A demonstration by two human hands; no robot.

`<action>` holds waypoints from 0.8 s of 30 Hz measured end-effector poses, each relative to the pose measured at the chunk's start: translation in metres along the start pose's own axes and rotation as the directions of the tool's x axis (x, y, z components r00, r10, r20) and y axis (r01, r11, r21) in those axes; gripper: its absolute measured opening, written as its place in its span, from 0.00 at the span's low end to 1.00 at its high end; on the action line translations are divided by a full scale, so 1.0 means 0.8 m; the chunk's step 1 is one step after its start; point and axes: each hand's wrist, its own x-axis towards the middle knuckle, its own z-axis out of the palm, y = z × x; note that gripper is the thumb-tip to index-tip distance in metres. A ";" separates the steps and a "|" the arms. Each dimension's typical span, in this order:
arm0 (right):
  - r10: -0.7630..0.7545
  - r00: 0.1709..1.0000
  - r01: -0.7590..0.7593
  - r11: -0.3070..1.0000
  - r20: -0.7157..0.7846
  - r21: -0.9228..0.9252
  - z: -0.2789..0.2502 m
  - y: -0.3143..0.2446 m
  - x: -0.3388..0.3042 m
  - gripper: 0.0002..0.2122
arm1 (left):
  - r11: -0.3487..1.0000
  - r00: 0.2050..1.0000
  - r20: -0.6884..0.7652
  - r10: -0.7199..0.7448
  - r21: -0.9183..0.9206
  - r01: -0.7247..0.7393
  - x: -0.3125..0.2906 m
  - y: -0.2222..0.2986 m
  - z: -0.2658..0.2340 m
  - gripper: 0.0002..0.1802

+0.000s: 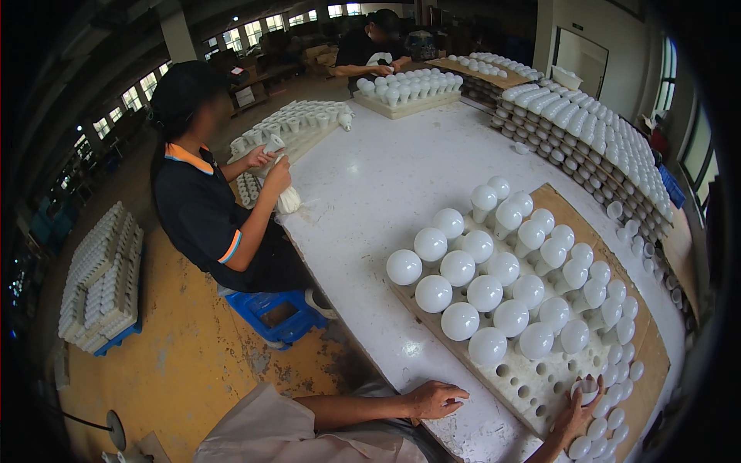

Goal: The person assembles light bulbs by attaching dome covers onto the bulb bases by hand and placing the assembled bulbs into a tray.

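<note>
My right hand has its fingers around a white cup-shaped bulb housing, its open rim turned up. It is at the near right end of a pale holed tray, beside rows of white bulbs. On the table's near edge rests my left hand, fingers curled together over something small and white that I cannot make out. Several round white light bulbs stand in the tray's holes, and the holes at its near end show bare. More white bulb pieces lie along the tray's right side on brown board.
Across the table on the left, a seated person handles a white piece beside a filled tray. Another person works at the far end. Stacked trays of bulbs line the right. A blue stool stands on the floor.
</note>
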 end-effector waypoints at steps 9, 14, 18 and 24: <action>0.001 1.000 -0.002 0.999 -0.016 -0.038 0.005 -0.008 -0.004 0.32 | 0.999 0.999 -0.012 0.032 0.006 -0.032 0.000 0.000 0.000 0.16; 0.010 1.000 -0.011 0.996 -0.005 -0.092 0.004 -0.006 -0.004 0.30 | 1.000 1.000 -0.001 -0.008 -0.022 0.008 0.002 0.007 -0.004 0.15; 0.018 1.000 -0.018 0.995 0.001 -0.095 0.008 -0.015 -0.008 0.30 | 1.000 1.000 -0.010 -0.010 -0.029 0.010 0.000 0.003 -0.001 0.15; 0.004 1.000 -0.003 0.997 0.014 -0.082 0.005 -0.011 -0.006 0.31 | 0.998 1.000 -0.017 -0.009 -0.062 0.008 0.000 0.003 -0.001 0.15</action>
